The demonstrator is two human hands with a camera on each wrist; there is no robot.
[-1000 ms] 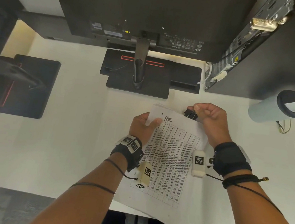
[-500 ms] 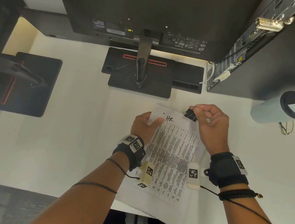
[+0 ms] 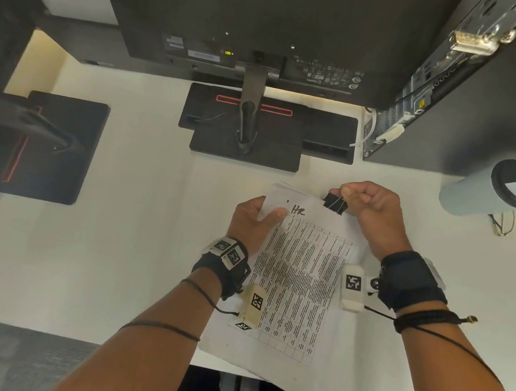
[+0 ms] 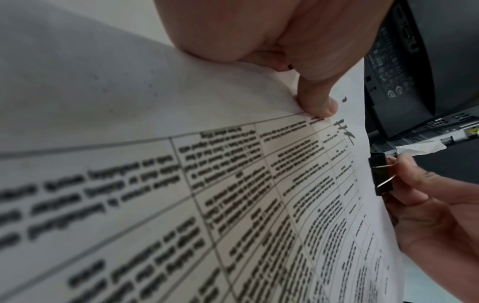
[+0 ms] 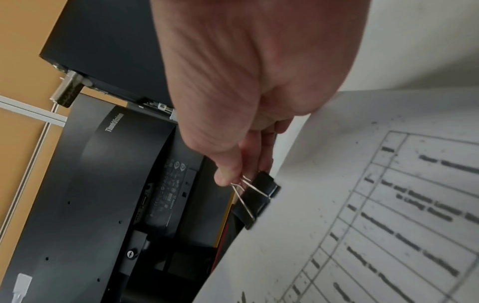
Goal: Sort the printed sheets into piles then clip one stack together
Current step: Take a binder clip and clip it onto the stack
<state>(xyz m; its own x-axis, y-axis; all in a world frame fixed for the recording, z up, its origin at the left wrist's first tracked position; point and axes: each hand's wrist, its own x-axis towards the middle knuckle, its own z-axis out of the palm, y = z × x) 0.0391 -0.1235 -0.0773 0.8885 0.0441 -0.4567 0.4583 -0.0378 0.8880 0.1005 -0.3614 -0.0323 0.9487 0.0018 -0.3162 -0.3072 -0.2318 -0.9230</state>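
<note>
Head view, white desk (image 3: 90,240), monitor stand (image 3: 257,134)

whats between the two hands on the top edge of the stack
Head view: between left hand and right hand lie handwritten "HR" on the stack and the binder clip.

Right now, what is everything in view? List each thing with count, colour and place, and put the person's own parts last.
stack of printed sheets: one stack, white with a black table and "HR" handwritten on top, at the desk's near edge, held in both hands
binder clip: one, black with silver wire handles, on the stack's top edge
desk: one, white, under everything
monitor: one, black, back centre, on a black stand
second monitor stand: one, black, far left
computer case: one, black, back right
tumbler: one, pale blue with black lid, far right
left hand: grips the stack's top left corner
right hand: pinches the clip's handles
</note>
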